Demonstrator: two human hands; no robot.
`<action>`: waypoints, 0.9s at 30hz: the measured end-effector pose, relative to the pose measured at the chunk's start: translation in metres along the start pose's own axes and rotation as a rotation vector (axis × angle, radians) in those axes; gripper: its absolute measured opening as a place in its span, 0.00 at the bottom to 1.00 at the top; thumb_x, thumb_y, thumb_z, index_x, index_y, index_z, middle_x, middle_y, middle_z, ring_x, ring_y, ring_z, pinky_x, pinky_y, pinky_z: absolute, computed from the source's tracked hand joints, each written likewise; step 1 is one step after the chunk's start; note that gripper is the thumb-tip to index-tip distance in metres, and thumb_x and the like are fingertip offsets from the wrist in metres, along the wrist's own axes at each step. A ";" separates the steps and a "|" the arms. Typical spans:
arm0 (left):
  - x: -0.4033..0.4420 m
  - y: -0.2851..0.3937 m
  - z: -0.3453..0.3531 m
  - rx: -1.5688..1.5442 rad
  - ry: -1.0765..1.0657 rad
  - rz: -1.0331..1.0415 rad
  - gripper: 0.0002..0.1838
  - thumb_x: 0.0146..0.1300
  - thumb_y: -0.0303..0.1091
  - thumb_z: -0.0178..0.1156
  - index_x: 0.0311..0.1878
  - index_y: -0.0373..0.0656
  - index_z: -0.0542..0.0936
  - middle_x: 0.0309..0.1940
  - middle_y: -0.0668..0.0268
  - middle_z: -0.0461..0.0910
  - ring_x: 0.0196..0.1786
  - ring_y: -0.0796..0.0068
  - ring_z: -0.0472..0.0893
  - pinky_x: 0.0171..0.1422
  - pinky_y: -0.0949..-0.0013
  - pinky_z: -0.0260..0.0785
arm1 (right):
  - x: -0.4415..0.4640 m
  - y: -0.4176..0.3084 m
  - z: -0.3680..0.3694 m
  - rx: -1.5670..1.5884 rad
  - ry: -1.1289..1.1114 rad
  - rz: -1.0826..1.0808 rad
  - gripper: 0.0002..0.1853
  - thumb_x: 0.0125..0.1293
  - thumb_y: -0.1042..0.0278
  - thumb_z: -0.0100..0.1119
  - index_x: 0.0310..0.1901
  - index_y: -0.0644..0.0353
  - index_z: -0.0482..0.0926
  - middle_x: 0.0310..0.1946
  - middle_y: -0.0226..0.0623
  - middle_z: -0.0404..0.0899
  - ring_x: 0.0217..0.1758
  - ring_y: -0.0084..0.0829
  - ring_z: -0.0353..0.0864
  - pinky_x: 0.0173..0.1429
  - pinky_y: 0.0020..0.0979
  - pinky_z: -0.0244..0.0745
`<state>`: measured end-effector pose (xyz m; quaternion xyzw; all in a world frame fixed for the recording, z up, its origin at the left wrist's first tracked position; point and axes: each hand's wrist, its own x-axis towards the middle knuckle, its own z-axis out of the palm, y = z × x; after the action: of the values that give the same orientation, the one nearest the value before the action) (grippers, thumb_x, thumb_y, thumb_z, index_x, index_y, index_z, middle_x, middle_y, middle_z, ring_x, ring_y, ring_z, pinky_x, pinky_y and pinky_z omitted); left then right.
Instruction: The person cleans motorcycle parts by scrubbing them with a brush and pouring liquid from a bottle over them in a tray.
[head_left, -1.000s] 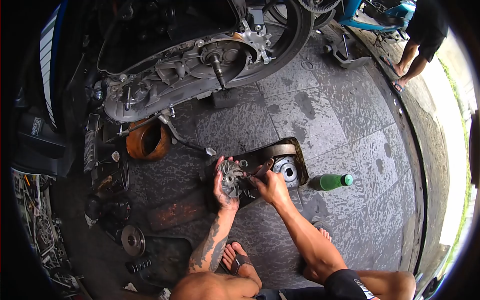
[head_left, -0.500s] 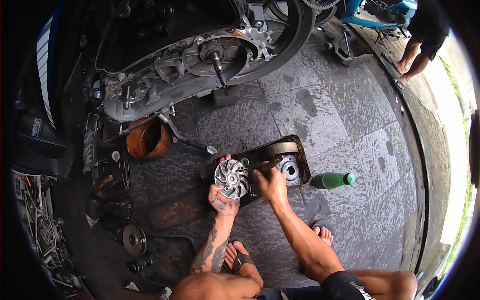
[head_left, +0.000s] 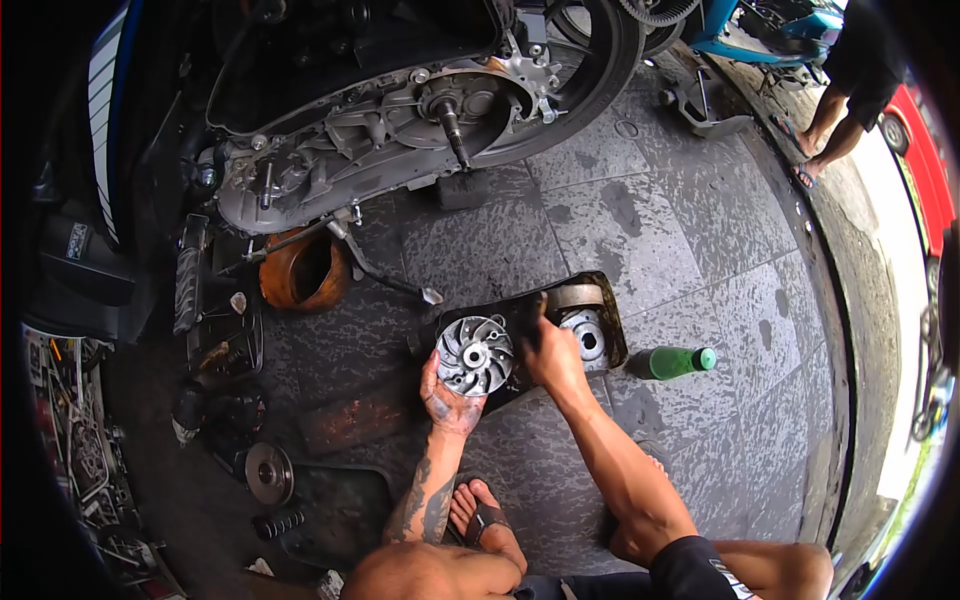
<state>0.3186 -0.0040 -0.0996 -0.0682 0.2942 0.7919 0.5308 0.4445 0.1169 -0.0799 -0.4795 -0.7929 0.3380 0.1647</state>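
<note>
My left hand (head_left: pixel 452 408) grips a silver finned pulley face (head_left: pixel 474 357) by its lower left edge, with the curved fins and central hole turned up toward me. Just right of it, my right hand (head_left: pixel 552 352) is closed, its fingers around something dark that I cannot make out. Both hands are over a long black casing (head_left: pixel 618 345) lying on the floor. In its right end sit a round silver metal part (head_left: pixel 588 340) with a centre hole and a pale ring-shaped part (head_left: pixel 576 295), both close to my right hand.
A green bottle (head_left: pixel 680 362) lies right of the casing. Ahead is a scooter's opened engine case (head_left: pixel 350 150) with a bare shaft and rear wheel (head_left: pixel 600 120). An orange-brown round housing (head_left: pixel 300 272) and a metal disc (head_left: pixel 270 473) are left. Another person's legs (head_left: pixel 835 120) show far right.
My left hand has turned the pulley face flatter toward me and shifted its grip to the lower edge. My right hand has moved slightly, its fingers now pointing more upward.
</note>
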 end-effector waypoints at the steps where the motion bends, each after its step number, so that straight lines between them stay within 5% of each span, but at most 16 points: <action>1: 0.000 0.000 0.001 0.003 -0.034 0.021 0.35 0.68 0.57 0.51 0.70 0.44 0.66 0.67 0.56 0.69 0.67 0.49 0.70 0.71 0.50 0.63 | -0.004 -0.005 -0.010 0.118 0.108 -0.053 0.14 0.60 0.73 0.62 0.49 0.64 0.80 0.32 0.55 0.84 0.36 0.55 0.84 0.42 0.47 0.80; 5: 0.005 -0.004 0.003 0.025 -0.116 0.075 0.34 0.68 0.56 0.51 0.70 0.44 0.65 0.67 0.56 0.69 0.67 0.49 0.71 0.71 0.51 0.63 | -0.020 -0.032 -0.034 0.461 0.165 -0.088 0.11 0.62 0.73 0.63 0.46 0.63 0.81 0.33 0.51 0.84 0.38 0.52 0.85 0.42 0.41 0.79; 7: 0.010 -0.008 0.004 0.043 -0.156 0.108 0.33 0.69 0.55 0.51 0.70 0.43 0.65 0.67 0.56 0.69 0.67 0.49 0.71 0.71 0.51 0.63 | -0.017 -0.024 -0.028 0.349 0.020 -0.377 0.10 0.62 0.72 0.63 0.45 0.62 0.82 0.33 0.51 0.84 0.39 0.49 0.85 0.41 0.40 0.79; 11: 0.017 -0.009 0.007 0.078 -0.216 0.171 0.32 0.69 0.54 0.50 0.70 0.43 0.65 0.67 0.55 0.69 0.67 0.50 0.71 0.71 0.51 0.63 | -0.013 -0.010 -0.038 0.198 -0.089 -0.064 0.08 0.61 0.72 0.64 0.42 0.63 0.83 0.35 0.49 0.84 0.39 0.46 0.86 0.40 0.38 0.79; 15: 0.023 -0.011 0.010 0.098 -0.267 0.200 0.31 0.70 0.52 0.50 0.70 0.43 0.65 0.67 0.54 0.69 0.66 0.50 0.71 0.71 0.51 0.63 | -0.006 -0.014 -0.033 0.546 -0.059 -0.272 0.09 0.62 0.72 0.63 0.43 0.62 0.83 0.32 0.47 0.84 0.37 0.45 0.86 0.40 0.35 0.79; 19: 0.029 -0.009 0.003 0.152 -0.281 0.238 0.30 0.71 0.51 0.49 0.70 0.43 0.65 0.67 0.54 0.69 0.66 0.50 0.71 0.71 0.52 0.63 | -0.002 -0.004 -0.036 0.253 -0.200 -0.166 0.10 0.60 0.74 0.64 0.44 0.60 0.83 0.34 0.44 0.85 0.40 0.44 0.86 0.43 0.35 0.79; 23: 0.025 -0.008 0.015 0.061 -0.315 0.210 0.29 0.71 0.47 0.49 0.71 0.43 0.63 0.67 0.51 0.68 0.67 0.49 0.71 0.72 0.51 0.62 | -0.011 -0.009 -0.026 0.509 -0.106 -0.287 0.09 0.61 0.72 0.64 0.44 0.58 0.84 0.33 0.45 0.85 0.38 0.45 0.87 0.41 0.36 0.79; 27: 0.028 -0.009 0.006 0.069 -0.297 0.268 0.28 0.69 0.47 0.51 0.68 0.44 0.65 0.66 0.51 0.68 0.67 0.48 0.70 0.73 0.47 0.61 | -0.010 -0.001 -0.027 0.362 -0.075 -0.153 0.09 0.61 0.71 0.64 0.44 0.59 0.83 0.34 0.45 0.85 0.39 0.46 0.86 0.42 0.36 0.79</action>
<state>0.3158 0.0241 -0.1095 0.1073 0.2464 0.8461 0.4603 0.4647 0.1182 -0.0589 -0.3675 -0.7589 0.4792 0.2437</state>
